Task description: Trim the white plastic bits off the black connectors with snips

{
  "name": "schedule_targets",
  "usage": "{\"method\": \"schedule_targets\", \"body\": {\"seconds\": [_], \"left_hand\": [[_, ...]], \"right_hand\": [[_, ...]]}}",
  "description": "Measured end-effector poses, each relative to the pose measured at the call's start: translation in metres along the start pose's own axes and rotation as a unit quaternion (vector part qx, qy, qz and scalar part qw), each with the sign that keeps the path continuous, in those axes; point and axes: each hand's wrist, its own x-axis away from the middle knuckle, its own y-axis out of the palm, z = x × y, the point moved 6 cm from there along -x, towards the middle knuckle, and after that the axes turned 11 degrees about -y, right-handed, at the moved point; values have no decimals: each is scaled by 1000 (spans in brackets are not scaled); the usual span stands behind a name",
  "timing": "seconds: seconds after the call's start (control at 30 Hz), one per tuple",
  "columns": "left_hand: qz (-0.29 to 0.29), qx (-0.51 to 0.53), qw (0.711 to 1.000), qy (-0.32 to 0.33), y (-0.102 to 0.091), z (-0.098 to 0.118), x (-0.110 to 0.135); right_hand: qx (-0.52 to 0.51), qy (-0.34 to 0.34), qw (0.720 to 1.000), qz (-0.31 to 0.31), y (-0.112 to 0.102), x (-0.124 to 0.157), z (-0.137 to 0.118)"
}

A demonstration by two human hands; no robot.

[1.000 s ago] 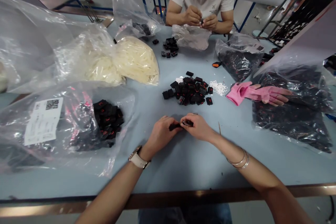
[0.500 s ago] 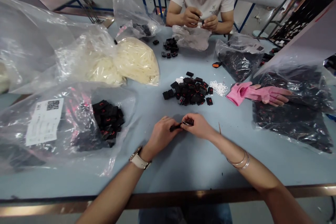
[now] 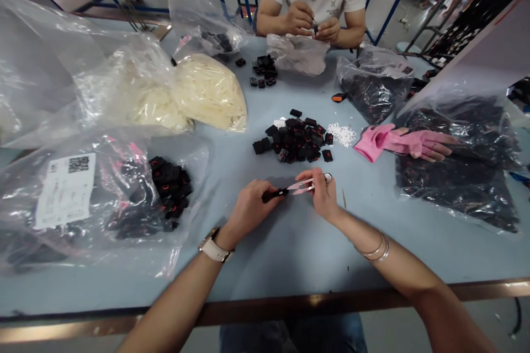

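Observation:
My left hand (image 3: 253,207) is closed on a black plastic piece (image 3: 271,195), held low over the table. Thread snips (image 3: 305,185) are in my right hand (image 3: 324,194), with the blades pointing left. Their tips meet the right end of the black piece, though I cannot tell whether they grip it. Just beyond my hands lies a heap of black plastic parts (image 3: 296,140), some with red marks. Beside the heap is a scatter of small white bits (image 3: 342,134).
Pink gloves (image 3: 397,142) lie on bags of black parts (image 3: 455,187) at right. An open bag of black parts (image 3: 66,193) and a bag of cream-coloured pieces (image 3: 211,91) stand at left. Across the table (image 3: 256,270) a co-worker (image 3: 312,16) handles a small dark part.
My right hand has drawn back to the right and turned, so the snips now show clearly with their tips at the black piece. My left hand keeps its hold.

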Motion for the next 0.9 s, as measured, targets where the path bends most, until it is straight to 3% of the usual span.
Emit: {"method": "schedule_targets", "body": {"seconds": [0.43, 0.9], "left_hand": [[-6, 8, 1000, -10, 1, 0, 0], [-18, 3, 1000, -13, 1, -1, -1]], "right_hand": [[114, -157, 977, -86, 12, 10, -18], [148, -132, 974, -108, 16, 9, -16]]}}
